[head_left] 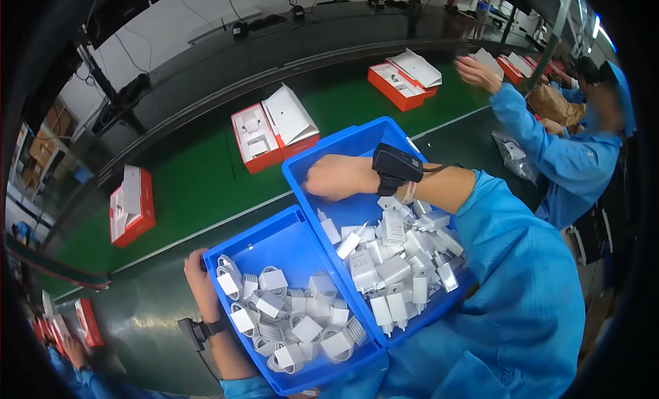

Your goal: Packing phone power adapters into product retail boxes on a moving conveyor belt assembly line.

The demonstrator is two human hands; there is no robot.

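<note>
Two blue plastic bins stand side by side close in front of me. White charger plugs [395, 268] lie heaped in the right bin [392, 132]. Coiled white cables [288, 316] with paper bands fill much of the left bin [278, 227]. My right hand [338, 177] is over the far left part of the charger bin, its fingers curled inward; whatever they hold is hidden. Outside the cable bin, at its far left corner, is my left hand [197, 272]; its fingertips are mostly hidden. A black strapped device sits on each wrist.
Open red boxes with white lids and inserts stand on the green conveyor belt: one at left [139, 210], one ahead [274, 134], one farther right [405, 83]. At right a co-worker in blue [549, 141] reaches over the belt, near a clear plastic bag [513, 155]. Another person's hand [74, 351] is at lower left.
</note>
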